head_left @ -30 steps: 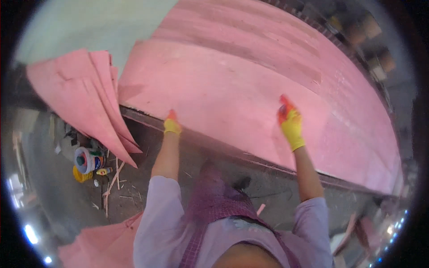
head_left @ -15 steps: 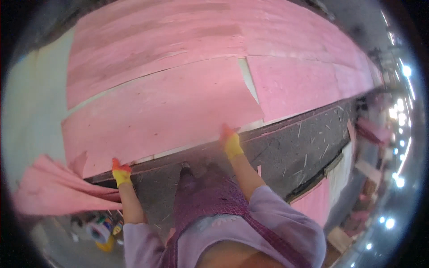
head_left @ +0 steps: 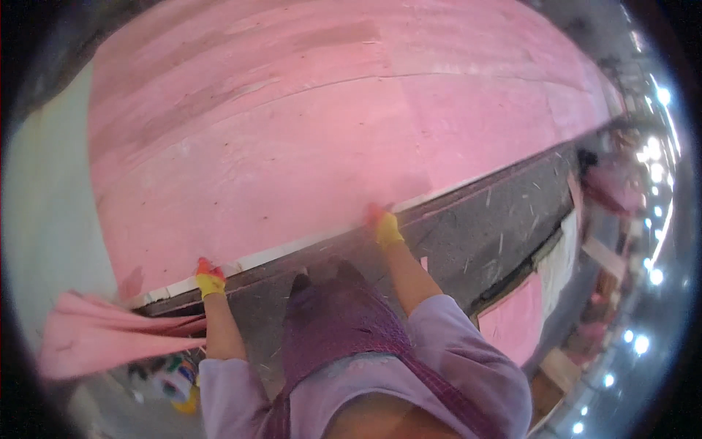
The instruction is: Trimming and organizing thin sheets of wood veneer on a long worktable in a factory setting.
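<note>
A broad panel layered with thin pink veneer sheets (head_left: 307, 154) fills the view ahead, with a pale strip along its near edge. My left hand (head_left: 210, 276), in a yellow glove with red fingers, grips the near edge of the front pink sheet at lower left. Further right along that edge, my right hand (head_left: 384, 225) touches the sheet; its red-gloved fingers are blurred. The front sheet lies against the pink sheets behind and to its right, with thin seams between them.
A white surface (head_left: 51, 190) adjoins on the left. Loose curled pink sheets (head_left: 95, 329) hang at lower left above buckets (head_left: 175, 384). A dark scrap-strewn strip (head_left: 490, 234) runs below the panel's edge, with stacked pink sheets (head_left: 512, 322) and lights at right.
The front pink sheet has moved away from me, closing the pale gaps behind and right of it. Both hands moved with it. The view has swung round since the earliest frame.
</note>
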Demonstrator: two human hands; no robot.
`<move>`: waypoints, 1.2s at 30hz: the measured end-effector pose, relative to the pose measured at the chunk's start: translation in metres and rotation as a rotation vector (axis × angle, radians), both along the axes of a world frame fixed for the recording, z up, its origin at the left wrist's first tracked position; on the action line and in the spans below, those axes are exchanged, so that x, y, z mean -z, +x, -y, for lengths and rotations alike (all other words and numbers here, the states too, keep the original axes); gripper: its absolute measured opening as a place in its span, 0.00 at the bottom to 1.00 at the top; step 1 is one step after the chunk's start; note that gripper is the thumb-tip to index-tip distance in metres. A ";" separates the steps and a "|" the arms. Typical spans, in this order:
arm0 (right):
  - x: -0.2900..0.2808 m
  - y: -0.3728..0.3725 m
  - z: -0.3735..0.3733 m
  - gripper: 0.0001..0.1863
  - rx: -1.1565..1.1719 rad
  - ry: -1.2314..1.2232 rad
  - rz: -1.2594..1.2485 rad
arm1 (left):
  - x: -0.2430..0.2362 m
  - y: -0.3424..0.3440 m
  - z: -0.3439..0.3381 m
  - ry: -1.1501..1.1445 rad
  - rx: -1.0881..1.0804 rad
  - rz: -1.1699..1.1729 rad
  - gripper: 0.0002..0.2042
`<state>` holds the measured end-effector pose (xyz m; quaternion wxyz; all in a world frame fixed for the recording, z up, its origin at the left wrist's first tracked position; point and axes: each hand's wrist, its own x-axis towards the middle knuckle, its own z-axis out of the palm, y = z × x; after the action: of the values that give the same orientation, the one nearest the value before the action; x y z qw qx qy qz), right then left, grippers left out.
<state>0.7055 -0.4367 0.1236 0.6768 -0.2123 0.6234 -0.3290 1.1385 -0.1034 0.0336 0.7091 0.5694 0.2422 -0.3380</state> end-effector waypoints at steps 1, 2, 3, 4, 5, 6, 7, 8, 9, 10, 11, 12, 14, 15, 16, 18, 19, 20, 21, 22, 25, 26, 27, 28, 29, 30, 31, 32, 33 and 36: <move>0.008 -0.003 -0.003 0.08 0.062 0.029 0.078 | 0.003 -0.001 0.000 -0.064 -0.014 0.018 0.04; 0.036 -0.043 0.005 0.08 0.044 0.114 0.489 | -0.008 -0.016 0.036 0.017 -0.030 -0.067 0.03; 0.021 -0.026 -0.003 0.09 0.073 -0.002 0.186 | -0.025 -0.020 0.042 0.131 -0.099 -0.131 0.02; 0.015 -0.019 -0.002 0.07 0.051 0.115 0.380 | -0.009 -0.010 0.007 0.041 -0.098 -0.051 0.01; 0.010 -0.021 0.000 0.05 -0.037 0.087 0.159 | -0.009 -0.019 0.016 0.134 -0.107 -0.033 0.01; 0.014 -0.034 0.005 0.04 0.068 0.099 0.202 | -0.029 -0.034 0.054 0.161 -0.172 -0.076 0.01; 0.008 -0.024 0.004 0.04 0.077 0.120 0.080 | -0.033 -0.034 0.047 0.129 -0.201 -0.067 0.02; 0.002 -0.023 0.003 0.02 -0.078 0.120 0.137 | -0.031 -0.033 0.036 0.095 -0.222 -0.059 0.04; 0.018 -0.031 0.005 0.02 -0.045 0.061 0.241 | -0.029 -0.036 0.035 0.044 -0.265 -0.029 0.03; 0.015 -0.029 0.004 0.01 -0.057 0.139 0.286 | -0.028 -0.038 0.032 0.003 -0.312 0.003 0.03; 0.016 -0.031 0.006 0.02 -0.018 0.131 0.325 | -0.039 -0.040 0.046 0.122 -0.295 -0.032 0.05; 0.020 -0.041 0.007 0.02 -0.037 0.144 0.332 | -0.052 -0.047 0.059 0.240 -0.273 -0.076 0.06; 0.026 -0.045 0.007 0.03 -0.054 0.067 0.328 | -0.058 -0.050 0.062 0.231 -0.327 -0.034 0.06; 0.022 -0.038 0.004 0.03 -0.068 0.079 0.335 | -0.058 -0.052 0.061 0.217 -0.354 -0.010 0.06; 0.014 -0.035 0.005 0.02 -0.051 0.084 0.270 | -0.058 -0.054 0.062 0.224 -0.367 -0.004 0.06; 0.010 -0.036 0.005 0.02 -0.032 0.085 0.201 | -0.057 -0.058 0.065 0.136 -0.415 0.019 0.06; 0.015 -0.041 0.005 0.02 -0.128 0.024 0.223 | -0.031 -0.057 0.041 -0.029 -0.465 -0.023 0.09; 0.020 -0.044 0.006 0.04 -0.216 -0.040 0.241 | -0.005 -0.057 0.026 -0.031 -0.475 -0.015 0.09; 0.020 -0.041 0.008 0.05 -0.118 0.070 0.304 | 0.017 -0.058 0.013 0.048 -0.329 0.187 0.12; 0.021 -0.042 0.011 0.05 -0.124 0.072 0.306 | 0.033 -0.058 0.008 0.127 -0.172 0.380 0.15; 0.004 -0.038 0.008 0.05 -0.139 0.100 0.282 | 0.055 -0.061 0.009 0.628 0.115 0.694 0.18; 0.005 -0.034 0.009 0.05 -0.146 0.106 0.280 | 0.057 -0.061 0.008 0.635 0.110 0.689 0.18; 0.003 -0.032 0.010 0.05 -0.136 0.067 0.173 | 0.060 -0.063 0.011 0.730 0.182 0.682 0.16; 0.001 -0.029 0.012 0.05 -0.129 0.028 0.068 | 0.061 -0.061 0.011 0.824 0.252 0.673 0.14; 0.000 -0.024 0.013 0.05 -0.138 0.028 0.066 | 0.063 -0.056 0.009 0.826 0.245 0.668 0.14; -0.002 -0.016 0.012 0.06 -0.182 0.056 -0.061 | 0.071 -0.050 -0.001 0.755 0.217 0.595 0.10; -0.004 -0.009 0.013 0.07 -0.226 0.077 -0.191 | 0.070 -0.044 -0.005 0.676 0.188 0.522 0.07; -0.004 -0.006 0.013 0.07 -0.253 0.077 -0.188 | 0.069 -0.042 -0.007 0.686 0.163 0.517 0.07; -0.003 -0.006 0.015 0.11 -0.297 0.067 -0.203 | 0.061 -0.042 0.006 0.644 0.103 0.539 0.06; 0.006 -0.012 0.025 0.22 -0.451 0.139 -0.186 | 0.088 -0.020 -0.004 1.103 0.467 0.379 0.14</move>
<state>0.6938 -0.4622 0.1177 0.6856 -0.3282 0.6412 -0.1051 1.1188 -0.0991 -0.0544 0.2490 0.9394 0.1204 -0.2024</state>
